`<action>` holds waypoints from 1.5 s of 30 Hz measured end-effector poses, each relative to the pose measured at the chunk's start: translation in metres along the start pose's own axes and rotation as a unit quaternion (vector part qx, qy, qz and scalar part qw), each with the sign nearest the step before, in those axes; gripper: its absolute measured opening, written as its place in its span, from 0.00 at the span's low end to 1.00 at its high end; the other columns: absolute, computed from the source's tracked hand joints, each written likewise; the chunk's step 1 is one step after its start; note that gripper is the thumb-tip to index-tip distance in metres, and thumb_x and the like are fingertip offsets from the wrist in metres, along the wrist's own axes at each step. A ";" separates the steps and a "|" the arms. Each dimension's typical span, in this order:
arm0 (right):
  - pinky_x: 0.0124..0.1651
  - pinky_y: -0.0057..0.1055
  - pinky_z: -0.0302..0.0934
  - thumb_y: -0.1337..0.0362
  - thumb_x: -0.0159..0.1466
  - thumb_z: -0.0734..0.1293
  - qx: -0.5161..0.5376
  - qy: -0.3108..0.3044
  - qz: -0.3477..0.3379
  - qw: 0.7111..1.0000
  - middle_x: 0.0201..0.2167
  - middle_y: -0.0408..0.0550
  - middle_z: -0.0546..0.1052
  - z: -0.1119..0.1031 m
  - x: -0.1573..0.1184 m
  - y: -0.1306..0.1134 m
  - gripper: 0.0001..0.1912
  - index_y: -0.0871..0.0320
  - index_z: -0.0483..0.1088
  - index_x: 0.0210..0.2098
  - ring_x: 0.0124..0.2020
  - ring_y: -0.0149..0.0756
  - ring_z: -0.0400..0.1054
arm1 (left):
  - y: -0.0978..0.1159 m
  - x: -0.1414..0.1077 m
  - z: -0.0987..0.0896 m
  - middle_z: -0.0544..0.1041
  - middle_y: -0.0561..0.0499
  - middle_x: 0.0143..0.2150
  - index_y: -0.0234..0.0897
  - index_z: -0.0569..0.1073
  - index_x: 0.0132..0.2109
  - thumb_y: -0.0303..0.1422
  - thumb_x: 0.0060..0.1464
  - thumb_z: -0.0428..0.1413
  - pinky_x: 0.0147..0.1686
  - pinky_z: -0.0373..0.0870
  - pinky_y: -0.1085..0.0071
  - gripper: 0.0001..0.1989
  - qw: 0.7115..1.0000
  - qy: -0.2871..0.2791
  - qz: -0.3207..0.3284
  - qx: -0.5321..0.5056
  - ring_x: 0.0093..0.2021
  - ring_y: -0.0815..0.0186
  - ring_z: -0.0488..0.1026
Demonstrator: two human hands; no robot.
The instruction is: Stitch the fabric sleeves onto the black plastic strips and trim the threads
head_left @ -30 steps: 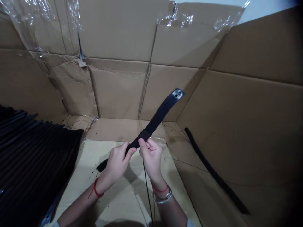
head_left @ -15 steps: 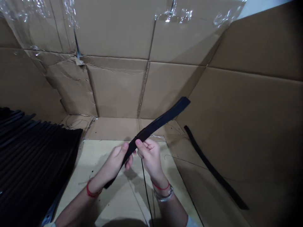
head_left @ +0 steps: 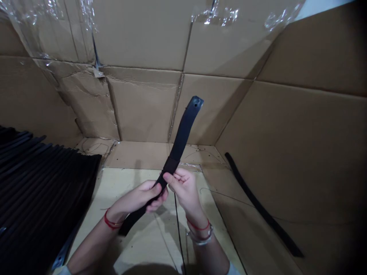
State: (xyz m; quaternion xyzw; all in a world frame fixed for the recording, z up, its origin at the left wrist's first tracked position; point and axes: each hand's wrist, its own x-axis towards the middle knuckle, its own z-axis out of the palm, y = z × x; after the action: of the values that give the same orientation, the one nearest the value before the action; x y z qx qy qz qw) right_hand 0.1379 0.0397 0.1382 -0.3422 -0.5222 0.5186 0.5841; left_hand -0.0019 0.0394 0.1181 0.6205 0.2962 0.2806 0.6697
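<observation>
A long black rubber strap (head_left: 182,139) stands nearly upright out of my hands, with a small hole near its rounded top end. A darker, fabric-like band (head_left: 171,165) wraps the strap just above my fingers. My left hand (head_left: 143,196) grips the strap's lower part, whose tail end (head_left: 129,224) sticks out down-left below the hand. My right hand (head_left: 183,189) pinches the strap right beside the left hand, its fingers partly hiding the strap.
A stack of black strips (head_left: 43,183) lies at the left. A single black strip (head_left: 262,204) rests against the cardboard at the right. A thin black cord (head_left: 179,233) runs over the pale board (head_left: 123,189) below my hands. Cardboard walls with clear plastic surround the area.
The strap has swung from leaning right to nearly upright, its holed end turned toward me. Both hands have rotated it and stay on it.
</observation>
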 end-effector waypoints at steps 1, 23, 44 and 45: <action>0.22 0.26 0.55 0.54 0.54 0.74 -0.008 0.038 -0.021 0.999 0.19 0.44 0.69 0.000 0.000 0.000 0.15 0.61 0.77 0.32 0.22 0.31 0.61 | 0.000 0.001 -0.001 0.61 0.57 0.22 0.36 0.66 0.34 0.55 0.55 0.49 0.21 0.53 0.77 0.24 0.996 0.074 0.023 0.039 0.20 0.72 0.56; 0.17 0.22 0.34 0.51 0.55 0.73 0.087 -0.066 0.038 0.993 0.15 0.36 0.60 0.006 -0.001 0.014 0.21 0.64 0.75 0.37 0.15 0.20 0.41 | 0.003 -0.005 0.007 0.57 0.59 0.18 0.38 0.64 0.32 0.54 0.60 0.40 0.18 0.50 0.76 0.25 0.985 0.172 0.013 0.021 0.16 0.72 0.52; 0.17 0.23 0.35 0.52 0.54 0.74 0.062 0.047 -0.017 0.997 0.19 0.38 0.63 -0.003 0.004 0.011 0.20 0.63 0.75 0.36 0.16 0.20 0.41 | -0.003 -0.004 0.008 0.64 0.55 0.25 0.37 0.65 0.38 0.55 0.57 0.48 0.23 0.53 0.77 0.23 0.946 0.274 0.097 0.140 0.23 0.72 0.59; 0.17 0.23 0.35 0.52 0.54 0.74 0.064 0.021 -0.009 0.998 0.18 0.38 0.62 -0.004 0.004 0.011 0.19 0.63 0.75 0.34 0.16 0.20 0.40 | -0.003 -0.003 0.006 0.63 0.55 0.24 0.36 0.66 0.37 0.55 0.58 0.45 0.22 0.52 0.77 0.24 0.952 0.262 0.086 0.135 0.22 0.72 0.58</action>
State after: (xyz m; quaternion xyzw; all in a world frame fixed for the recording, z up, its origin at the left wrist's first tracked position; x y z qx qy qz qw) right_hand 0.1383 0.0468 0.1281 -0.3108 -0.4785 0.5384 0.6201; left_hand 0.0009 0.0326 0.1159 0.6327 0.4416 0.4473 0.4524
